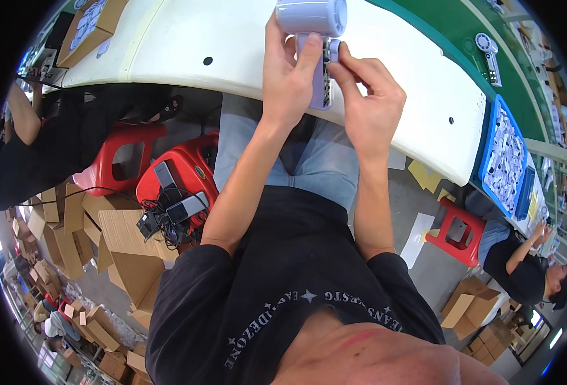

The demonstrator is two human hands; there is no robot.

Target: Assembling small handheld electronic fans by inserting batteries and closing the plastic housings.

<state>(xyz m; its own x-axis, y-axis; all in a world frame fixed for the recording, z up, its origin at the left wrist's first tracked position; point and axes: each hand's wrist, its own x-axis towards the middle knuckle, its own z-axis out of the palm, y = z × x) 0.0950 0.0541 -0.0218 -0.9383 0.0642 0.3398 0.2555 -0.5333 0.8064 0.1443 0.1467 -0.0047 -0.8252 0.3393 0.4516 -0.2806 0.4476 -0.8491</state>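
A lavender handheld fan (309, 16) is held upright over the near edge of the white table. Its round barrel-shaped head is at the top, and the handle's side is open, with electronic parts (326, 83) showing inside. My left hand (290, 77) is wrapped round the handle, its thumb lying on the handle just below the head. At the handle's open side, my right hand (370, 96) pinches a small lavender piece (334, 50) between thumb and forefinger. The fingers partly cover that piece, so its full shape is hidden.
On the green strip beyond the white table (399, 38) lies another fan piece (489, 58). A blue tray (489, 151) of lavender parts stands at right. Red stools (456, 232), chargers with cables (184, 205) and cardboard boxes (129, 256) sit below. Co-workers (521, 269) flank both sides.
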